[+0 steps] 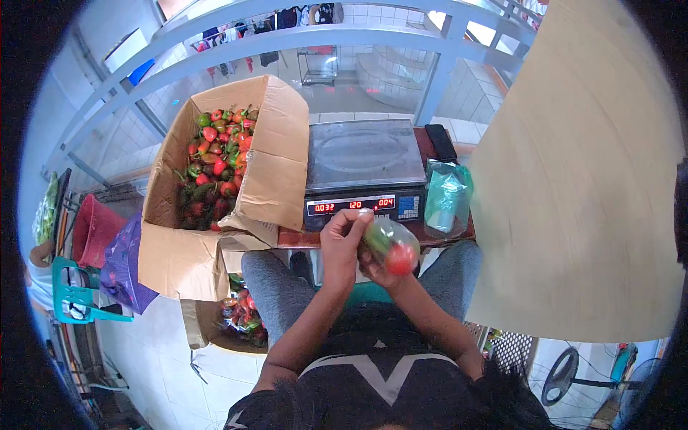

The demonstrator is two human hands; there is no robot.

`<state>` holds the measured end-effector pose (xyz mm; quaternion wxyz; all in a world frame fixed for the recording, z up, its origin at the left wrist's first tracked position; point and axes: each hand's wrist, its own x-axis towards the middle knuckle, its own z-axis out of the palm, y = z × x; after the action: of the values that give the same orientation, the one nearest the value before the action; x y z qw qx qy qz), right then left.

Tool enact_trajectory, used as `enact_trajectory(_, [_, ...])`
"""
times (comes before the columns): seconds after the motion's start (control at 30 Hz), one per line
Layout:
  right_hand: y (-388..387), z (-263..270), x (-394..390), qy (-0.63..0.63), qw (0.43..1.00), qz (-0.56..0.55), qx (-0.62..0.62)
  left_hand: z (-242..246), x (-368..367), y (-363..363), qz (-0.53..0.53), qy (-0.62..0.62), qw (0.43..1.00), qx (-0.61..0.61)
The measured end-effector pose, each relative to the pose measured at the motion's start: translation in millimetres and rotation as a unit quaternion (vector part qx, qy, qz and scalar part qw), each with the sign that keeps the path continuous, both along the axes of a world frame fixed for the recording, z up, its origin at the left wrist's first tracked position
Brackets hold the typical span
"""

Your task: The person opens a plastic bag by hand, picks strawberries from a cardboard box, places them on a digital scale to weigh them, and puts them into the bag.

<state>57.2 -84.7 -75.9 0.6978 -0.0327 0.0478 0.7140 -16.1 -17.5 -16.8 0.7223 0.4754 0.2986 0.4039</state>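
Above my lap, a clear plastic bag [391, 244] holds red and green peppers and looks slightly blurred. My left hand [342, 239] pinches the bag's gathered end between thumb and fingertips. From below, my right hand [379, 269] supports the filled part, with its fingers partly hidden behind it. Just beyond the hands stands a digital weighing scale [365, 153] with a bare metal platform and a lit red display. To its left, a large open cardboard box [274, 156] contains many red and green peppers [217, 156].
Right of the scale lie a stack of clear plastic bags [447, 199] and a black phone-like object [441, 142]. A large tan panel [580, 188] borders the right side. A lower box [201, 322] holds bagged peppers. A turquoise chair [70, 295] and metal railing [301, 36] stand beyond.
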Motion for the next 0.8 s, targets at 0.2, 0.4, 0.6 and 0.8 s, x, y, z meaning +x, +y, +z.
enact_trajectory(0.2, [13.4, -16.3, -3.7, -0.088, 0.996, 0.009, 0.006, -0.3, 11.1, 13.6, 0.057, 0.028, 0.998, 0.020])
enact_trajectory(0.4, [6.5, 9.5, -0.1, -0.518, 0.832, -0.137, -0.144, -24.9, 19.0, 10.6, 0.147, 0.104, 0.962, 0.206])
enact_trajectory(0.6, [5.9, 45.8, 13.2, -0.891, 0.311, -0.313, -0.111, -28.2, 14.3, 17.1, 0.094, 0.142, 0.956, 0.241])
enact_trajectory(0.8, [20.6, 64.4, 36.8, -0.901, 0.268, -0.336, -0.051, -28.4, 13.8, 13.2, 0.070, 0.047, 0.975, 0.207])
